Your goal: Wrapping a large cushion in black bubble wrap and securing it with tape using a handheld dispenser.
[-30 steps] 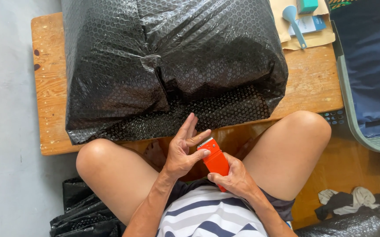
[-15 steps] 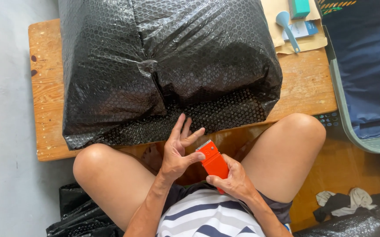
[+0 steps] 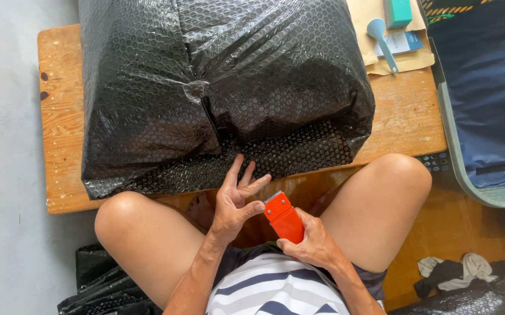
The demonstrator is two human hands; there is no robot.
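A large parcel wrapped in black bubble wrap [image 3: 217, 87] lies on a low wooden table [image 3: 60, 116]. In front of it, between my bare knees, my right hand [image 3: 313, 242] grips an orange tape dispenser [image 3: 282, 217] with a toothed metal edge pointing up at the parcel. My left hand [image 3: 235, 201] is beside the dispenser's toothed end, fingers spread, thumb and forefinger touching near the teeth. No tape strip can be made out.
A blue plastic scoop [image 3: 382, 41], a teal block [image 3: 398, 11] and a brown envelope [image 3: 375, 55] lie at the table's far right. A dark blue bag [image 3: 485, 99] stands to the right. Black plastic [image 3: 101, 286] and cloth [image 3: 456, 274] lie on the floor.
My left fingers have shifted from over the dispenser's top to its toothed end. The right hand has tilted the dispenser slightly more upright. The view has drifted a little.
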